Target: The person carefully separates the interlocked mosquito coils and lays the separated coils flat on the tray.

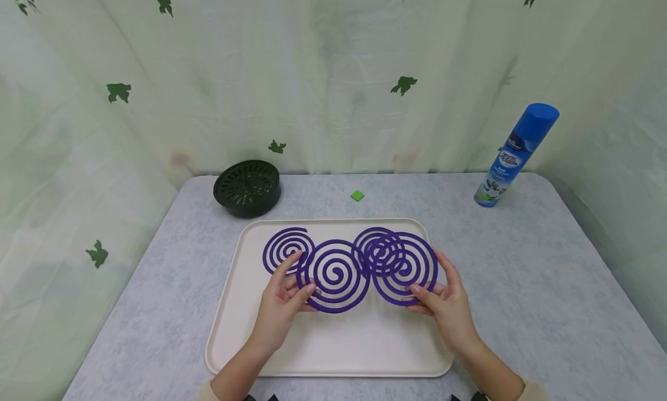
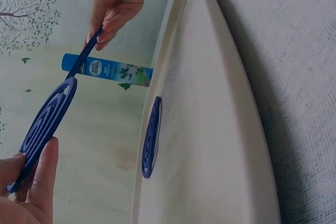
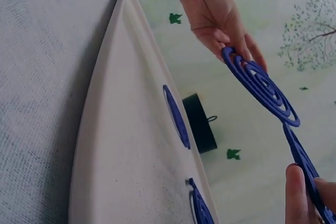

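Held above the white tray point(image 1: 354, 343) are two purple mosquito coils, side by side. My left hand point(image 1: 280, 302) pinches the left coil point(image 1: 337, 273) at its outer edge, between thumb and fingers. On the other side, my right hand point(image 1: 449, 308) grips the right coil point(image 1: 405, 268) by its outer rim. The inner edges of the pair come very close; whether they touch I cannot tell. Two more coils lie flat at the tray's back: one at the left point(image 1: 293, 252), partly behind my left fingers, and one at the right point(image 1: 377, 233), partly covered by the held coils.
A round dark tin point(image 1: 247, 188) with a slotted lid stands behind the tray at the left. The blue spray can point(image 1: 513, 158) is upright at the table's back right. A small green leaf piece point(image 1: 357, 195) lies behind the tray, and a patterned curtain point(image 1: 333, 71) hangs behind the table.
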Demonstrator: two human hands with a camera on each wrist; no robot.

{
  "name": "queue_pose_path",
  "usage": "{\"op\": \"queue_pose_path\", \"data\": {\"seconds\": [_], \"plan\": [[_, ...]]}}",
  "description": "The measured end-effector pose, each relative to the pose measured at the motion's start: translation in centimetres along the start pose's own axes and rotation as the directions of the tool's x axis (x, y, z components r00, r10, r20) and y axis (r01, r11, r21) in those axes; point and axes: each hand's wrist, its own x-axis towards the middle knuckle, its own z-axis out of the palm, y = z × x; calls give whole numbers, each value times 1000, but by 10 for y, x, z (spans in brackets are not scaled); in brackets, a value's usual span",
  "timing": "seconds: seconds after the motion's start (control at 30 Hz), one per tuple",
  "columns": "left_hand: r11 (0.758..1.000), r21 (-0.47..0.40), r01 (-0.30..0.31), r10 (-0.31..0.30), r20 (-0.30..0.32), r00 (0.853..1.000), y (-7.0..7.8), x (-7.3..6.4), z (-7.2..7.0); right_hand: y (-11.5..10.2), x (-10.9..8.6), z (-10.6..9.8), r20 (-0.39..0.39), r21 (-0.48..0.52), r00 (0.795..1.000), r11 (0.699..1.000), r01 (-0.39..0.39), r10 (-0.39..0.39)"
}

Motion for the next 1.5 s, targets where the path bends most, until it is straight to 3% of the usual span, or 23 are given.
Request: {"op": "queue_pose_path", "data": {"seconds": [0.33,0.53,0.77,0.9,1.03,1.2,1.37,1.5], "plan": [[992,117,-41,30,100,995,-2,-7,-1,0,0,-2,-84,31,996,999,-11,13],[997,79,20,-21,17,1000,0,-8,-20,1,-2,-13,-48,6,998,999,-32,33],[990,105,94,-91,-41,995,-3,-17,-46,0,-11,-23,44,-98,990,987,-127,132],[973,141,181,-167,-107,980,-7,-22,-56,5,-15,-28,158,-136,963,970,-199,220],[946,162,281,-256,-162,953,-12,-26,-63,14,-18,-31,245,-185,929,954,-237,279],[918,140,372,-346,-175,922,-20,-30,-68,22,-18,-29,275,-212,921,952,-222,276],[903,145,404,-380,-168,910,-26,-30,-72,24,-17,-28,281,-275,918,940,-202,279],[887,222,405,-390,-112,914,-27,-31,-75,24,-15,-34,366,-312,892,938,-151,265]]}}
